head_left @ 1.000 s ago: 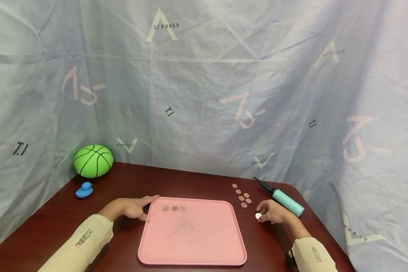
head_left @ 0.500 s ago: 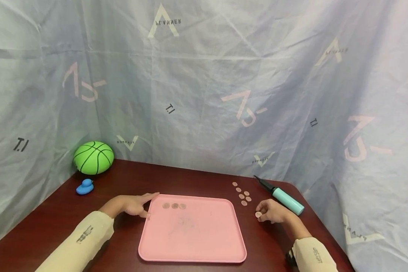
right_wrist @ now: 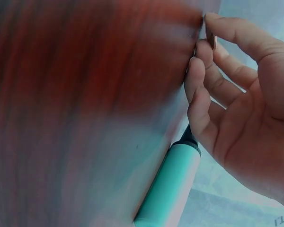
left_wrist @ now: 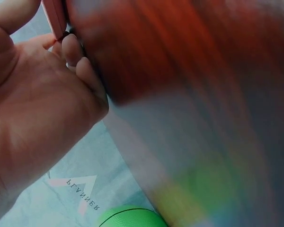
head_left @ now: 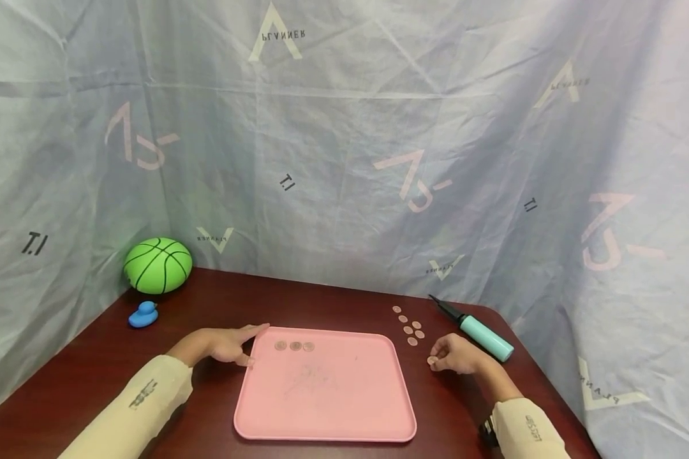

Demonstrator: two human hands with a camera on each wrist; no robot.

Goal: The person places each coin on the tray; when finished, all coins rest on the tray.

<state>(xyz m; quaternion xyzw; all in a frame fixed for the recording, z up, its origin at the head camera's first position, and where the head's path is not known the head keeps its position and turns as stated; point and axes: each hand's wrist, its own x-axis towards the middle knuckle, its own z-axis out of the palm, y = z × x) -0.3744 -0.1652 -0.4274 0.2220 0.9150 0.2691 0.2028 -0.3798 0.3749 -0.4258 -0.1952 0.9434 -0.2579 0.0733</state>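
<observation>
My right hand (head_left: pixel 456 354) pinches a coin (head_left: pixel 432 360) between thumb and fingertips, low over the table right of the tray. In the right wrist view the coin (right_wrist: pixel 211 39) shows nearly edge-on beneath the thumb tip. A pink tray (head_left: pixel 327 408) lies in the middle, with a row of 3 coins (head_left: pixel 295 346) near its far left corner. At its left rim, my left hand (head_left: pixel 226 346) touches the tray with spread thumb and index finger. Several more coins (head_left: pixel 408 330) lie on the table between the tray and a turquoise hand pump (head_left: pixel 487 338).
A green ball (head_left: pixel 157 266) and a blue rubber duck (head_left: pixel 143 315) stand at the back left of the dark red table (head_left: pixel 321 305). Grey printed cloth (head_left: pixel 344 159) hangs around the back and sides.
The pinched coin has turned in my right fingers, and that hand has shifted slightly left. My left hand stays at the tray rim. The head view has tilted down a little.
</observation>
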